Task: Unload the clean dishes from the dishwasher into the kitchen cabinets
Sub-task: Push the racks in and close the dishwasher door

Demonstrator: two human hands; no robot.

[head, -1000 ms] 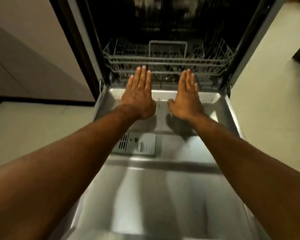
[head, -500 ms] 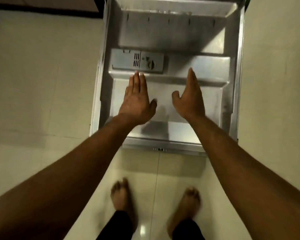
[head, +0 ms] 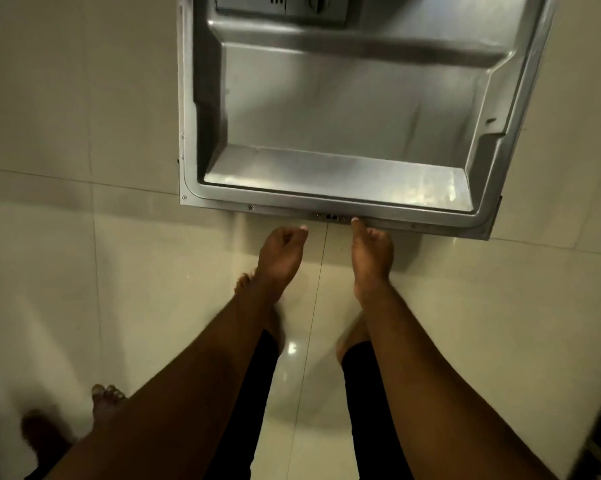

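No dishes visible near open grey stainless-steel dishwasher door (head: 344, 116); progress unclear, perhaps finished. Left hand (head: 281, 254), right hand (head: 372, 251) curled empty at its near edge, right thumb touching.

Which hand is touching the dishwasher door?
The right hand: its thumb tip meets the front edge of the dishwasher door. The left hand is curled just short of it.
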